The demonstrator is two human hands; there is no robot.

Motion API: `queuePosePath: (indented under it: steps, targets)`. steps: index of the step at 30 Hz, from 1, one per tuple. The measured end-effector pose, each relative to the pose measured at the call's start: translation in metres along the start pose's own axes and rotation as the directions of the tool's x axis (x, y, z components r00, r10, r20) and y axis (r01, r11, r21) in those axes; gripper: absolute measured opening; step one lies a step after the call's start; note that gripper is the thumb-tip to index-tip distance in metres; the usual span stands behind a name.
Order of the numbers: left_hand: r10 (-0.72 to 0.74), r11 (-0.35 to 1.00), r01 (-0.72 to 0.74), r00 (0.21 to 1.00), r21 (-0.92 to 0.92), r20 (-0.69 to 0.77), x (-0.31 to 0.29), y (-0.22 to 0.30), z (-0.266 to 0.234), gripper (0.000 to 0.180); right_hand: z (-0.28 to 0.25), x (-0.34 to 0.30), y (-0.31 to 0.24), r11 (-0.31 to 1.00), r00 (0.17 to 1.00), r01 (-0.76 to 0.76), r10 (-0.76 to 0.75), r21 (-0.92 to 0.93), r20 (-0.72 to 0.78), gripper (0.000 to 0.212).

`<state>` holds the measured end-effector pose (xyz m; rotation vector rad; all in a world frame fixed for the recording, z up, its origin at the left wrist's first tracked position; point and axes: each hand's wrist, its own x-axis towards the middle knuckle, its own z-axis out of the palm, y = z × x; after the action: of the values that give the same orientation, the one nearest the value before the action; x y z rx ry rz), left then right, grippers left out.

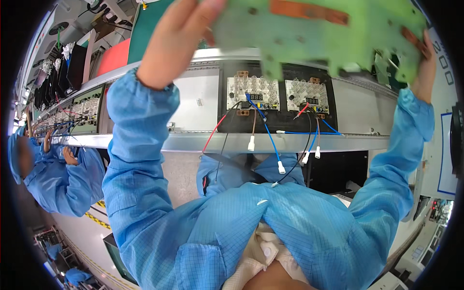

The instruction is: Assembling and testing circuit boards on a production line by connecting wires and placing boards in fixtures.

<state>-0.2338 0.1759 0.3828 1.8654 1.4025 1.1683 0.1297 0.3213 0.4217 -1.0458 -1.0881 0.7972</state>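
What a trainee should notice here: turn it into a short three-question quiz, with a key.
1. True or false: the left hand and the right hand both hold the green panel.
2. How many circuit boards show on the black tray?
3. The long strip on the panel is: a) blue, b) orange-brown, c) white.

Key: 1 true; 2 two; 3 b.

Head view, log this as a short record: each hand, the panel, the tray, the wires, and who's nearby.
Left hand: holding green panel by its left end
Right hand: holding its right end
Panel position: raised, partly hiding the tray's far edge
Black tray: two circuit boards, side by side
Wires: red, blue, brown, black; some end in white connectors
Nearby: co-worker in blue, far left
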Motion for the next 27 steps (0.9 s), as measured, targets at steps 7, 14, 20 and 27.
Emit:
queuePosePath:
  steps: [7,14,20,27]
  targets:
    - [-0.16,0.898,0.069,0.971,-0.435,-0.176,0.014,-0.08,-0.039,0.035,0.025,-0.037,0.023,0.973,0.755,-0.173,0.033,0.15,0.655,0.055]
    - [-0.319,0.913,0.273,0.941,-0.303,-0.114,-0.028,-0.065,-0.013,0.038,-0.005,-0.069,0.07,0.951,0.618,0.268,-0.049,-0.152,0.785,0.068]
    - [-0.365,0.921,0.374,0.926,-0.108,0.098,-0.034,-0.052,-0.017,0.038,-0.033,-0.075,0.072,0.95,0.633,0.26,-0.032,-0.174,0.773,0.08]
    - [-0.46,0.838,0.515,0.844,-0.178,0.275,-0.055,-0.053,-0.004,0.043,-0.051,-0.107,0.059,0.973,0.668,0.067,0.122,-0.222,0.734,0.074]
